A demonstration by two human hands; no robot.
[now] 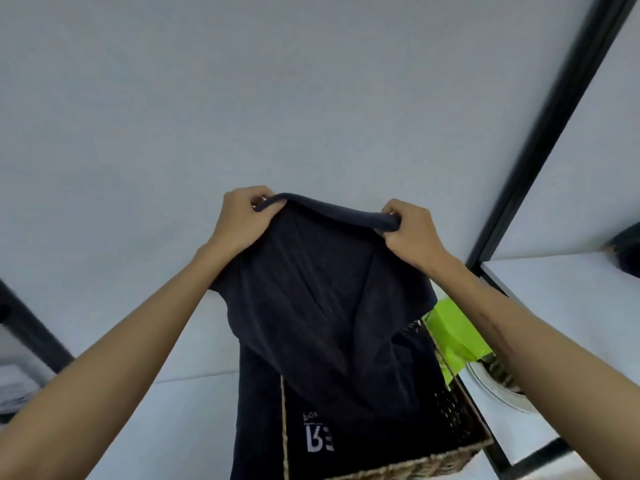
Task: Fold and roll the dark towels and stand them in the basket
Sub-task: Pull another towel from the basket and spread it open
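A person holds a dark towel (322,306) up in front of a pale wall (277,81), both bare arms stretched forward from the lower corners of the frame. The left hand (242,220) pinches the towel's upper edge at about 11 o'clock from the cloth's middle, its fingers curled over the hem in a closed grip; the right hand (412,233) does the same at about 1 o'clock, thumb and fingers bunched tight on the other end of that edge. Between the two hands the hem sags slightly, and the towel hangs down in loose vertical folds toward 6 o'clock, where pale printed lettering (318,439) shows on dark cloth near the bottom. The lower part of the towel drops in front of a woven basket (450,455) standing on the white desk (201,393); whether the cloth touches the basket floor cannot be told. The basket's braided rim runs along the bottom edge and its dark openwork wall rises at about 4 o'clock. Just beyond that wall lies a bright green object (457,337), and near it, at 3 to 4 o'clock, part of a white round dish (495,389) shows under the right forearm. A black frame bar (554,126) slants up the wall at 2 o'clock.
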